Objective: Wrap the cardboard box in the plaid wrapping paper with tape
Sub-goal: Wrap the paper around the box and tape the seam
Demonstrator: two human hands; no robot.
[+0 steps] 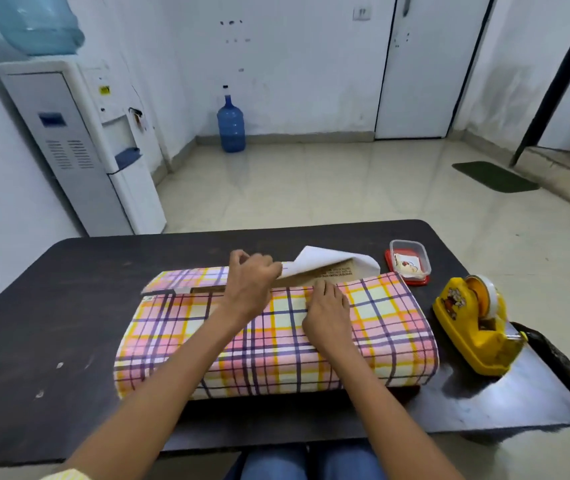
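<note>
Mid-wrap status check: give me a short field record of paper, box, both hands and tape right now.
plaid wrapping paper: near flap folded over the box top; far flap curled up, white underside showing
cardboard box: bare strip visible between the flaps
left hand: pinches the far flap
right hand: presses the near flap flat
tape dispenser: yellow, on the table right of the box, untouched

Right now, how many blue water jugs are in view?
2. One jug sits upturned atop the water dispenser at left; the other jug stands on the floor by the far wall. Others could sit off-frame.
</note>
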